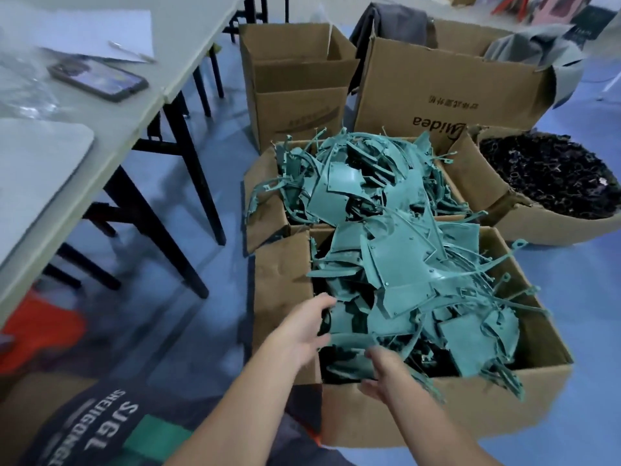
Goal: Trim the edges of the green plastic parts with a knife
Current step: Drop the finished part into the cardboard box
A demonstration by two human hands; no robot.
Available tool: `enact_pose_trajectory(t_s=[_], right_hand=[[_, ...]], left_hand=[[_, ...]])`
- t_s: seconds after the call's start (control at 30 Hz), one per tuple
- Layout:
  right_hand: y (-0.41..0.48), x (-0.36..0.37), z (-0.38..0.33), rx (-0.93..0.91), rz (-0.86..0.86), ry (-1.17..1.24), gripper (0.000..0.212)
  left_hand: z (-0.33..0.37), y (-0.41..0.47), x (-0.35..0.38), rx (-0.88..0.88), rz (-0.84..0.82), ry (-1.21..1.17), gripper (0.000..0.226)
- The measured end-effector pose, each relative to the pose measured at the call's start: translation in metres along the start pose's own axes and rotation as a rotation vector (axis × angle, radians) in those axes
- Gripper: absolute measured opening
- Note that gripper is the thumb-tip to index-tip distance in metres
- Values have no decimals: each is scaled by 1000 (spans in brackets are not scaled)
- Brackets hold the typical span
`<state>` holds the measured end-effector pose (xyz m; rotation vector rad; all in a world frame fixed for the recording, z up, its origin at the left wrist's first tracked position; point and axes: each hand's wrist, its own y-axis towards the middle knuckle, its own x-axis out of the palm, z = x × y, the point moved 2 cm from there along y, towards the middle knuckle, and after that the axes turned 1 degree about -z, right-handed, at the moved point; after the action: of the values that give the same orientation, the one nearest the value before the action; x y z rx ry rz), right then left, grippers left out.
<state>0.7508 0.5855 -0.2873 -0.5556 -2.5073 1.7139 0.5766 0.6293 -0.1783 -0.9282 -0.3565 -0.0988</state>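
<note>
A heap of green plastic parts (400, 264) fills two cardboard boxes on the floor; the near box (470, 408) stands right in front of me. Both my hands reach into its near left corner. My left hand (302, 329) grips the left end of a curved green part (349, 341) lying at the box's front. My right hand (386, 375) holds the same part from the right, fingers curled over its edge. A thin metal tool, perhaps the knife (132, 51), lies on paper on the table at far left; the view is too blurred to be sure.
A grey table (111, 122) with black legs stands at left, carrying a phone (99, 80) and paper. Behind the green parts stand two tall open boxes (299, 82). A box of dark parts (551, 183) sits at right. The floor is blue.
</note>
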Motion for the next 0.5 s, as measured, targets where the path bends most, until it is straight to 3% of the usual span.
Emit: enact_pose_trajectory(t_s=[0.1, 0.27, 0.4, 0.5], right_hand=[[-45, 50, -9, -22, -188, 45, 14], [-144, 127, -50, -219, -442, 97, 10], [-233, 189, -66, -360, -691, 24, 32], [-307, 245, -52, -393, -953, -73, 39]], left_hand=[[23, -15, -15, 112, 32, 16, 40], [71, -82, -58, 389, 131, 86, 52], [101, -170, -107, 627, 157, 129, 42], [115, -244, -144, 744, 369, 126, 19]])
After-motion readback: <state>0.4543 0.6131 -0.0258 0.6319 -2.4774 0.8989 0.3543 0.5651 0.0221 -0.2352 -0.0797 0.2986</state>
